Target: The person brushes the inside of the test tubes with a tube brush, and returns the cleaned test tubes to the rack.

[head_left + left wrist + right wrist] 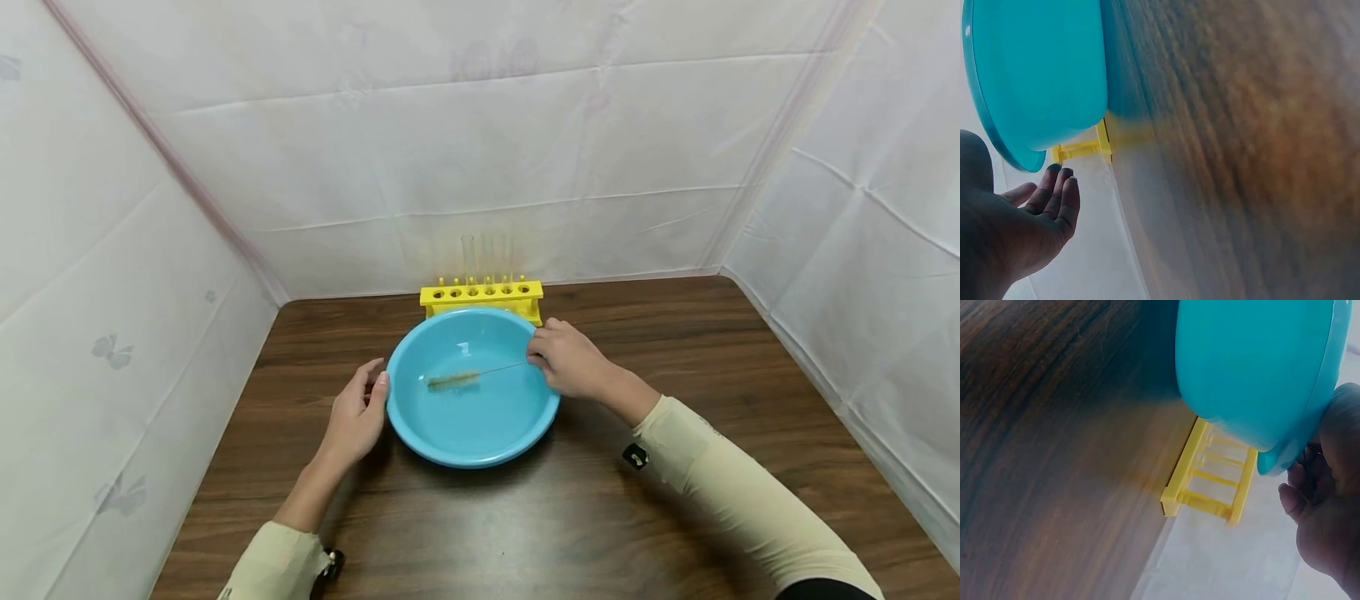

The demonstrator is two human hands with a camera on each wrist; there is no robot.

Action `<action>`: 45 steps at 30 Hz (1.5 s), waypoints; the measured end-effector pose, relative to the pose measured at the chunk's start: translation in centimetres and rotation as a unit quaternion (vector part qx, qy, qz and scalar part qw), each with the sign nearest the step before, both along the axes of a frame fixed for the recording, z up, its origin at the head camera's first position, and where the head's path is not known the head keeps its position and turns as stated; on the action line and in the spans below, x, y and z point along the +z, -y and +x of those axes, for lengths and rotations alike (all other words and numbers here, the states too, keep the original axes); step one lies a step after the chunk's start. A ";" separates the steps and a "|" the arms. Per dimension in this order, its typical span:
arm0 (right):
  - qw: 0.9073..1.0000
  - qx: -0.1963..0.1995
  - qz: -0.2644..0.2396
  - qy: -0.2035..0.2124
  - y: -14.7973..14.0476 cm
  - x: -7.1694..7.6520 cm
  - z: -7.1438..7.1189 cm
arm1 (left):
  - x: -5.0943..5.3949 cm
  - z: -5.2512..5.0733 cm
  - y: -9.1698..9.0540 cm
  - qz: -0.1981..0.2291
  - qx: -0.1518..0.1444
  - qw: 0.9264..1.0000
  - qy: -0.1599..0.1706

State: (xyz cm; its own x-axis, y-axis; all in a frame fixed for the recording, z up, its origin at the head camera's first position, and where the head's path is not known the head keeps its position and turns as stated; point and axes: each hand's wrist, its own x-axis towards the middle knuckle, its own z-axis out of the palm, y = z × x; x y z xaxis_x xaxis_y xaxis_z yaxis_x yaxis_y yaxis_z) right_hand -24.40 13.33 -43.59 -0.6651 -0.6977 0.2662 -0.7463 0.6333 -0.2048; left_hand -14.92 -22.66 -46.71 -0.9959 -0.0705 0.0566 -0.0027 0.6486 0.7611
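A light blue basin (473,442) stands on the wooden table, with a test tube brush (453,380) lying low inside it. My right hand (572,358) is at the basin's right rim, its curled fingers pinching the brush's thin wire handle (501,368). Beside the left rim is my left hand (358,414), thumb and fingers loosely bent and holding nothing; its thumb is at the rim, but I cannot tell whether it touches. In the left wrist view that hand (1035,219) has its fingers extended near the basin's side (1038,69). The right fingers (1292,501) are partly hidden by the rim.
Right behind the basin stands a yellow test tube rack (482,295) holding several clear glass test tubes (468,257). White patterned sheets (480,158) wall in the table (480,533) at the back and both sides.
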 end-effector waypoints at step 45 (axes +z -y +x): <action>0.997 -0.035 -0.067 -0.008 -0.8 -1.6 0.1 | 2.2 -2.5 1.1 0.005 0.029 0.996 -0.080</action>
State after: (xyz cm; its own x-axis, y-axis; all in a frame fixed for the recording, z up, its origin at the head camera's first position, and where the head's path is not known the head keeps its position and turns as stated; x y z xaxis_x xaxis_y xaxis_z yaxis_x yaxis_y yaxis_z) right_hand -24.26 14.09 -45.15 -0.7059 -0.6069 0.3653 -0.7051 0.6513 -0.2803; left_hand -17.41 -23.78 -44.50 -0.9683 -0.1291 0.2140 0.0825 0.6429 0.7615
